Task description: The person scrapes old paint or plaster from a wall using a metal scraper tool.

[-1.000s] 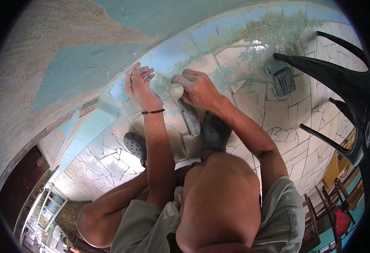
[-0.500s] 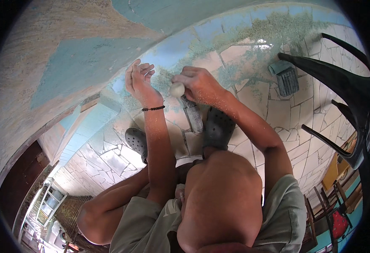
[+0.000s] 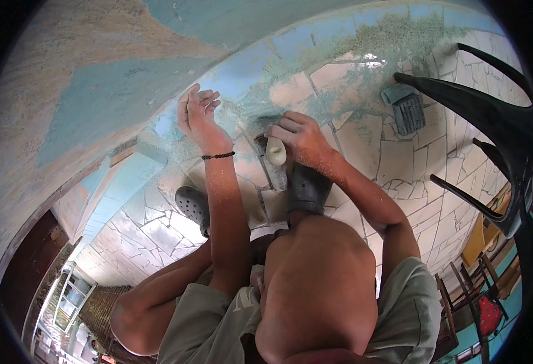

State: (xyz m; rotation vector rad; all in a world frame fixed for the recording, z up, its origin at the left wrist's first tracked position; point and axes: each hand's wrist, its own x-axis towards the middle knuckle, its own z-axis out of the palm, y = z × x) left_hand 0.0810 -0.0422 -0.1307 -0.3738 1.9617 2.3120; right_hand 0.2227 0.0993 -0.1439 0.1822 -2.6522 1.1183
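My right hand [image 3: 306, 138] is closed around a scraper with a smooth cream handle [image 3: 276, 153]. Its dark, thin blade end [image 3: 270, 118] points toward the wall. Raised just in front of the painted wall, my left hand [image 3: 201, 118] is empty, with its fingers loosely bent and apart. A black bead bracelet [image 3: 218, 156] circles that wrist, and pale dust speckles both forearms. Under the scraper, partly hidden by it, a long dusty grey piece [image 3: 278, 178] lies on the floor between my feet.
Peeling blue and bare wall [image 3: 121, 103] curves along the left and top. Greenish dust [image 3: 394, 39] covers the stone-patterned floor at its foot. A ridged grey block [image 3: 408, 114] lies by a black plastic chair [image 3: 460, 103]. My dark clogs [image 3: 192, 206] stand on the floor.
My right hand has shifted slightly right and lower, tilting the scraper so more of the cream handle and the dark blade show. My left hand has barely moved.
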